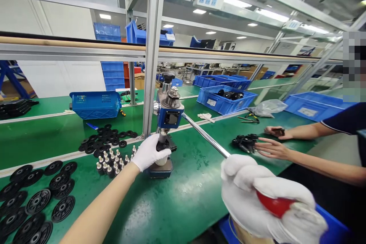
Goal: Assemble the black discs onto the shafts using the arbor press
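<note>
riskily, the left hand grips a black part beneath the press. the right hand, clamped on the red knob, could pull early, pinching the left hand.

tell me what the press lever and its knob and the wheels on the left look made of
Lever: probably chromed or polished steel, given bright streaks.
Knob: likely glossy plastic, smooth and red.
Wheels: apparently black plastic, molded ribs; centers look metallic.
</note>
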Demonstrator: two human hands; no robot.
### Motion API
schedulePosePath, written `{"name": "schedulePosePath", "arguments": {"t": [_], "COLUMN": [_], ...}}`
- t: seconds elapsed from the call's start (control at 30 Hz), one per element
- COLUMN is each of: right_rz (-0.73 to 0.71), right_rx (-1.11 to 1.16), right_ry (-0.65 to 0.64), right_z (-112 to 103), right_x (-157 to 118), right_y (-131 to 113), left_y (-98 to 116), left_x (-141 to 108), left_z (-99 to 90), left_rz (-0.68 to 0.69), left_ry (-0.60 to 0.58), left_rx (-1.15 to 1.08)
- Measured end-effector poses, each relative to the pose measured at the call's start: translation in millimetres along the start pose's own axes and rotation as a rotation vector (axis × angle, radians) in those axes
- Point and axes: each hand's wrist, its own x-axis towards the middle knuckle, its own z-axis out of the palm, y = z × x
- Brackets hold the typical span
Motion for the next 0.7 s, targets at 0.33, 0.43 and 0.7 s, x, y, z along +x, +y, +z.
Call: {"name": "schedulePosePath", "arguments": {"t": [0.33,0.43,0.7], "right_rz": [0.746,0.722,1.438], "right_rx": [-0.337,-0.462,0.301], "right_ry": [-0.479,-0.689,0.005], "right_z": [1,17,42], "right_x": [-56,-71,-131], "right_y": [24,24,31], "left_y": [42,50,38], "left_x": [-56,-80,-111], "left_z": [-23.9,-22.7,5.9], "left_rz": [0.147,0.199,-0.100], "left_ry": [-0.094,-0.161,0.015], "left_rx": [0.245,0.298,-0.079]}}
